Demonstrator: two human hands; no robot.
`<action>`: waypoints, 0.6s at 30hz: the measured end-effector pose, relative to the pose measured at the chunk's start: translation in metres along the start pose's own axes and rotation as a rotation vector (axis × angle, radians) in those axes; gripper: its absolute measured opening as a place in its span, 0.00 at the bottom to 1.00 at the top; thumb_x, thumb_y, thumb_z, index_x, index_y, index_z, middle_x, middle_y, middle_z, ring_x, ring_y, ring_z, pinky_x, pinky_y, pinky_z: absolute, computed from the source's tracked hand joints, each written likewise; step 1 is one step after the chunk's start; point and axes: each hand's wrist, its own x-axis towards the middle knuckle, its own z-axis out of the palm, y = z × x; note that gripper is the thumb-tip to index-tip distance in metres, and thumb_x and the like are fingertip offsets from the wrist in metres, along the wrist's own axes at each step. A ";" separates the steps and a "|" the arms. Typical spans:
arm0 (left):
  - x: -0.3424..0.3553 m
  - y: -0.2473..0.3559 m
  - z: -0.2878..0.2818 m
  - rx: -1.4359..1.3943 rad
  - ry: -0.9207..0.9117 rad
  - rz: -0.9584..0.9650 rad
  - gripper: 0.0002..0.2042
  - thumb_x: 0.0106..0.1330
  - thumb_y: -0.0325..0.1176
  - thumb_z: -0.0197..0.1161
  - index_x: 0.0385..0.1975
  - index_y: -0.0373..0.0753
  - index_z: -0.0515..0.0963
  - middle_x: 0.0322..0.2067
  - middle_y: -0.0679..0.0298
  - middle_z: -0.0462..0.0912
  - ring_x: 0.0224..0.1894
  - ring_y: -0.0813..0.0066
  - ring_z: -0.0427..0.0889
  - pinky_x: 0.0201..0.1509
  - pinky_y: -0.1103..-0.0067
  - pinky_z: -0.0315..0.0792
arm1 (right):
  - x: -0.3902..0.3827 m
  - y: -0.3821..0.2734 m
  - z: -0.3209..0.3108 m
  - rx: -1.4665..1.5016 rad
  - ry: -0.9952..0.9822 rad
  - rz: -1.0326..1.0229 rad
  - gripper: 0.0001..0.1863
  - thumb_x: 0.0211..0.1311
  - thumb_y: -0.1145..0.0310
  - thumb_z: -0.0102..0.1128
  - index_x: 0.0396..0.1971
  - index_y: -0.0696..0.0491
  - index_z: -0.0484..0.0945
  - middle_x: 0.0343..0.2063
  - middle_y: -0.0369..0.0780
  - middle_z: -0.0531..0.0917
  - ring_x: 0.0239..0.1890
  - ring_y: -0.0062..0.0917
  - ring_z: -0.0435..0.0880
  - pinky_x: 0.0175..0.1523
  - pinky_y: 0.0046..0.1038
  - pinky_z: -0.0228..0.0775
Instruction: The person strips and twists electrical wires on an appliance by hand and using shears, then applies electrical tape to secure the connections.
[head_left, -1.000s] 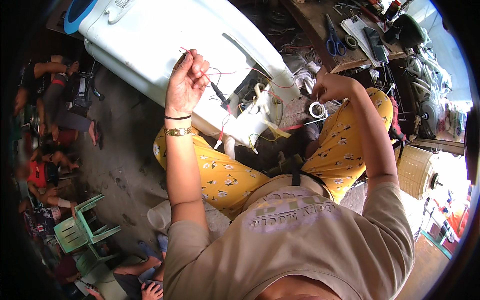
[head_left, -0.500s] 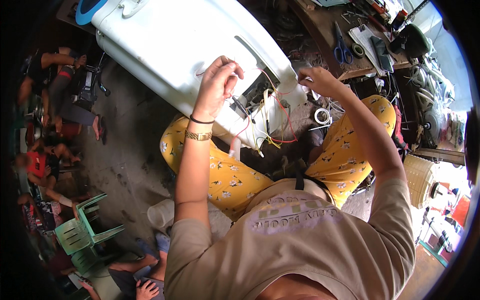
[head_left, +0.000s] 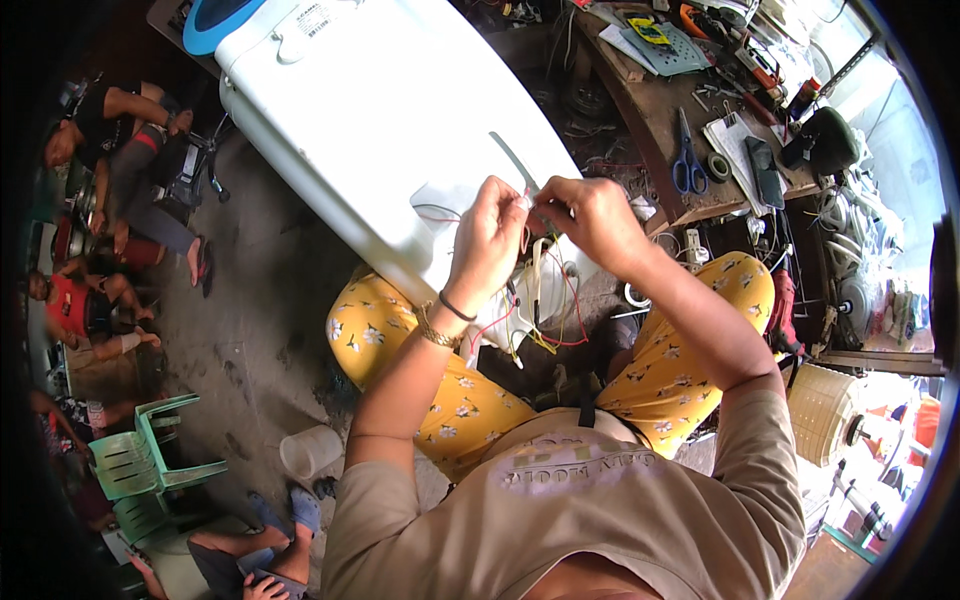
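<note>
A big white appliance with a blue end, looking like a washing machine (head_left: 400, 120), lies tipped over before me. Red and yellow wires (head_left: 543, 342) hang out of an opening at its near end. My left hand (head_left: 488, 238) is closed in a pinch on a thin red wire just above that opening. Beside it, fingertips almost touching, my right hand (head_left: 598, 222) is closed too, pinching a wire end. The exact spot where the wires meet is hidden by my fingers.
To the right, a wooden bench (head_left: 655, 120) bears blue scissors (head_left: 688, 165), a tape roll (head_left: 718, 167), a phone (head_left: 764, 170) and tools. A red drill (head_left: 785, 310) hangs below. Leftward are a white bucket (head_left: 311, 451), a green chair (head_left: 150, 455) and several seated people.
My hands were well apart, with a wire stretched between them. Now they have come together over the opening, the right one moving left and the left one moving right and nearer.
</note>
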 end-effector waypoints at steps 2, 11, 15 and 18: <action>-0.001 0.005 0.009 -0.029 0.019 -0.028 0.02 0.74 0.27 0.50 0.38 0.37 0.67 0.27 0.71 0.71 0.27 0.89 0.70 0.28 0.88 0.65 | 0.000 -0.002 0.004 0.022 0.013 -0.024 0.06 0.54 0.72 0.65 0.33 0.54 0.82 0.23 0.46 0.84 0.28 0.41 0.85 0.35 0.37 0.77; -0.001 0.002 0.006 -0.275 0.115 0.079 0.07 0.74 0.28 0.53 0.35 0.40 0.62 0.22 0.74 0.64 0.22 0.89 0.60 0.24 0.88 0.57 | 0.001 -0.003 -0.009 0.219 -0.016 -0.002 0.06 0.52 0.75 0.69 0.31 0.57 0.83 0.24 0.43 0.85 0.26 0.28 0.85 0.31 0.28 0.74; -0.001 0.005 0.002 -0.328 0.126 0.113 0.08 0.74 0.29 0.54 0.34 0.40 0.62 0.21 0.74 0.64 0.22 0.89 0.60 0.24 0.87 0.56 | -0.001 0.003 -0.010 0.196 0.033 -0.088 0.06 0.52 0.76 0.69 0.30 0.57 0.83 0.24 0.41 0.85 0.22 0.24 0.81 0.27 0.25 0.69; -0.001 0.007 -0.003 -0.304 0.133 0.106 0.09 0.73 0.28 0.55 0.34 0.40 0.62 0.21 0.74 0.64 0.22 0.89 0.59 0.24 0.87 0.55 | 0.000 -0.004 -0.018 0.246 0.017 -0.019 0.05 0.52 0.76 0.67 0.30 0.56 0.82 0.24 0.40 0.84 0.19 0.23 0.77 0.24 0.24 0.65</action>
